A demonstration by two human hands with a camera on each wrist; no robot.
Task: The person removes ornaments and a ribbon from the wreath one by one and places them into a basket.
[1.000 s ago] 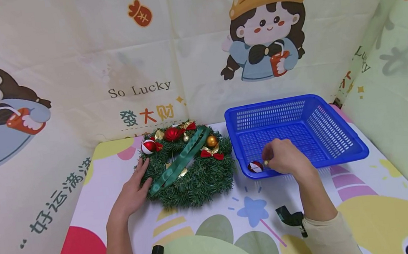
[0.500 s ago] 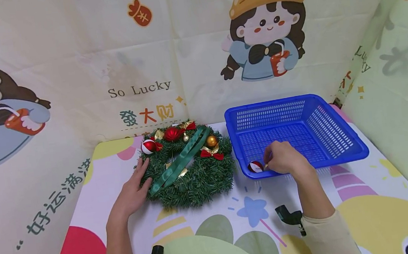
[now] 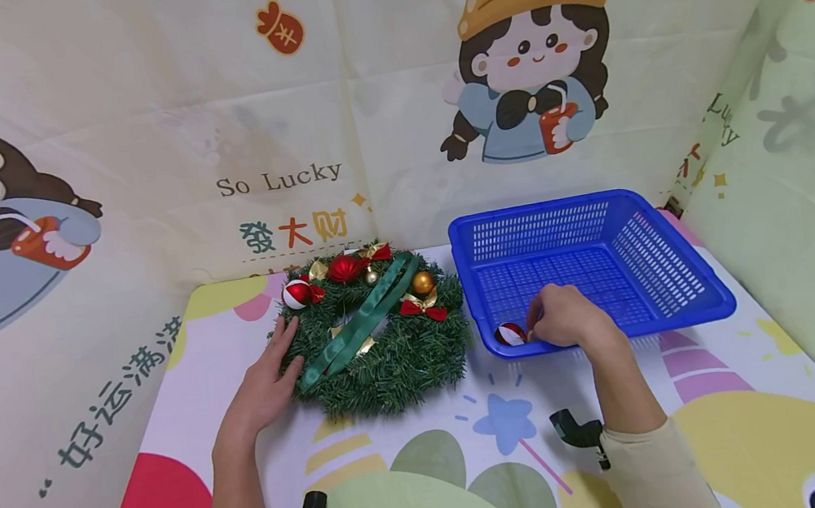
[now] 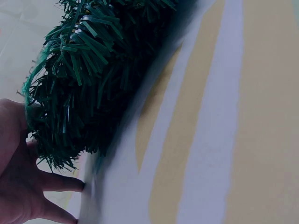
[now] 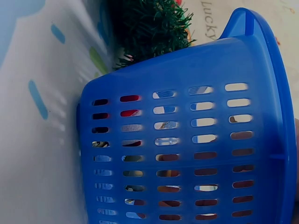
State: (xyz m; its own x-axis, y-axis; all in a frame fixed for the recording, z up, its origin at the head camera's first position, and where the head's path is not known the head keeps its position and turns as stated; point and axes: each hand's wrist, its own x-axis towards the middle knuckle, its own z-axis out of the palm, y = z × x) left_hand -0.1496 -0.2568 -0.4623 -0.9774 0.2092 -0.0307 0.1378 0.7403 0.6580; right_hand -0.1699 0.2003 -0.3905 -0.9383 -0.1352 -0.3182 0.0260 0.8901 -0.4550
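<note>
The green wreath [image 3: 391, 373] lies on the table, dressed with a folded green ribbon [image 3: 355, 327], red bows, and red and gold baubles. My left hand [image 3: 267, 387] rests at its left edge with fingers spread. In the left wrist view, the hand [image 4: 23, 177] is beside the needles. My right hand [image 3: 569, 315] reaches inside the blue basket [image 3: 687, 318] at its near left corner. Its fingertips pinch a small gold bauble, now mostly hidden by the fingers. A red and white bauble [image 3: 510, 333] lies just left of those fingertips. The basket wall [image 5: 182, 154] hides most of the hand in the right wrist view.
The basket stands against the wreath's right side, near the back wall cloth [image 3: 392, 121]. A printed cloth [image 3: 509, 485] covers the table in front. Red [image 3: 344, 268] and gold baubles [image 3: 422, 282] sit along the wreath's far side.
My right fingertips have dipped slightly toward the basket's near wall, and the small gold bauble has become hidden between them. The left hand and the wreath have not moved.
</note>
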